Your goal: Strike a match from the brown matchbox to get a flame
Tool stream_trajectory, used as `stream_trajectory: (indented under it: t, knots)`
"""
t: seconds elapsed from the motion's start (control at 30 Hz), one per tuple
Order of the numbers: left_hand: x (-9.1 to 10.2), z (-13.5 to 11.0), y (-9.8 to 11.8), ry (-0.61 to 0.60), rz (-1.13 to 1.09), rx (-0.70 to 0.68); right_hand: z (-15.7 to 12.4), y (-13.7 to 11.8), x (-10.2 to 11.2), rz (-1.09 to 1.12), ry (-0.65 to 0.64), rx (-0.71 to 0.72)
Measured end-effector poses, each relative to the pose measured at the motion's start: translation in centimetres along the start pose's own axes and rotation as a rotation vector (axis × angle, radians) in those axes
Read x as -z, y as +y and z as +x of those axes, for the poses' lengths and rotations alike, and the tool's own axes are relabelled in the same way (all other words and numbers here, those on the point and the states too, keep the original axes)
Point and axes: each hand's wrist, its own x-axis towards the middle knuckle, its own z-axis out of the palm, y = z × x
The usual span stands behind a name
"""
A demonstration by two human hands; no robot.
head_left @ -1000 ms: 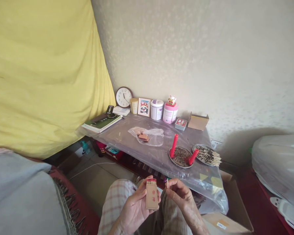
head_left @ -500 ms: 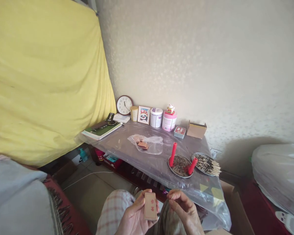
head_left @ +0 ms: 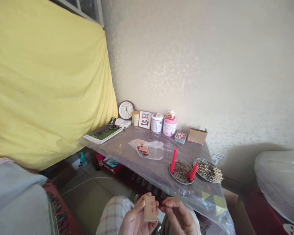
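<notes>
Matchbox held low, near the table edge.
Left hand (head_left: 134, 220) grips the shut matchbox (head_left: 150, 209) upright; right hand (head_left: 177, 217) beside it, fingers curled, contents not discernible.

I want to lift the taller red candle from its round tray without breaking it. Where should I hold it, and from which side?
Grip the taller red candle low on its shaft with the fingers, coming from the left. It leans slightly, its base stands in the round tray, and the shorter candle crowds the right side.
</notes>
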Motion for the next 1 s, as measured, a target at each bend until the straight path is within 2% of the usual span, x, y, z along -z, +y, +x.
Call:
stream_trajectory:
  t: [0.13,0.27,0.5,0.67,0.8,0.9,1.0]
  knots:
    - [-0.1,0.1,-0.4,0.024,-0.034,-0.024,0.4,-0.5,0.7,-0.359,-0.146,0.2]
    - [-0.4,0.1,-0.8,0.064,-0.017,-0.05,0.5,-0.4,1.2,-0.463,-0.277,0.344]
    - [-1.8,-0.8,-1.4,0.006,-0.001,0.026,-0.6,-0.5,1.0,-0.389,-0.309,0.287]
    - [-1.6,-1.0,-1.8,0.014,0.025,0.048,-1.1,-0.8,1.1,-0.368,-0.319,0.304]
    - [-1.5,-1.1,-1.4,0.084,0.154,-0.067,-0.9,-0.6,1.4,-0.432,-0.243,0.365]
    - [-2.0,-1.4,-0.9,0.162,0.385,-0.202,-0.7,-0.1,1.8,-0.48,-0.183,0.378]
    - [-2.2,-1.6,-0.8,0.222,0.594,-0.319,-0.5,0.4,2.3,-0.515,-0.185,0.365]
